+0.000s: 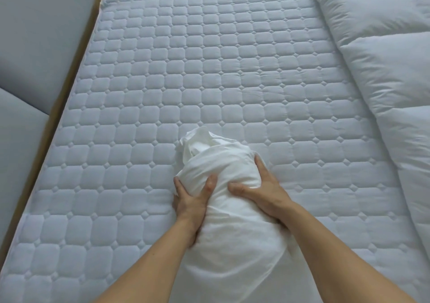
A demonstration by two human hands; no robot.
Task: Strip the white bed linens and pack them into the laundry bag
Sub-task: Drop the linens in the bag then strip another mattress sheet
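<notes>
White cloth is packed into one tight bundle (232, 209) at 6 o'clock, lying on the mattress (186, 70) with loose folds poking out of its far end at 12. The left hand (193, 200) clasps its 9 o'clock flank, fingers curled round the side and thumb pressed on top. The right hand (260, 191) clasps the 3 o'clock flank the same way, so both hands squeeze it between them.

The stripping looks done, since the mattress shows only its quilted pad with no sheet on it. A duvet (384, 58) without a cover lies heaped at 2 to 3 o'clock, and grey cushions (28, 46) sit at 9. I cannot tell whether the outer white layer is the laundry bag itself or a linen wrapped round the rest. If it is the bag, only tucking in the loose end and closing it is left. If not, the packing is yet to come, and no other bag is in view.
</notes>
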